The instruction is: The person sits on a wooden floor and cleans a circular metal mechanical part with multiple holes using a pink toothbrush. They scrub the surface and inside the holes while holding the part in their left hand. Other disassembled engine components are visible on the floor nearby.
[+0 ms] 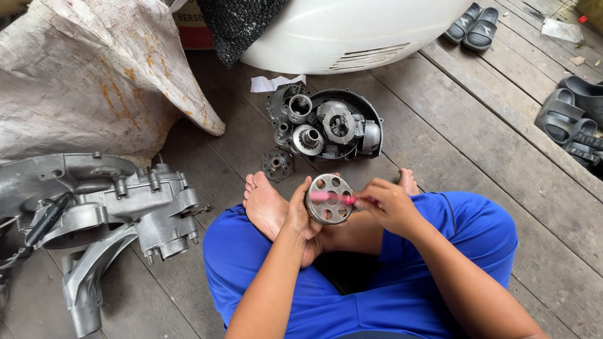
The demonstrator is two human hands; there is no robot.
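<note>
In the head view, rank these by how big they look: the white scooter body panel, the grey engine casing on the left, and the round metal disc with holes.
1. white scooter body panel, partly cut off by the frame.
2. grey engine casing.
3. round metal disc, smallest, though nearest the camera, held in the left hand.

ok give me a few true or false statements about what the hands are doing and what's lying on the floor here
1. The left hand holds a round metal part with holes. True.
2. The right hand holds a blue screwdriver. False: it holds a slim pink tool laid across the round part.
3. A grey engine casing lies on the plank floor on the person's left. True.
4. The open engine half with gears rests on the person's lap. False: it sits on the floor beyond the bare feet.
5. Dark sandals lie at the far right. True.
6. The person wears red trousers. False: the trousers are blue.
</note>
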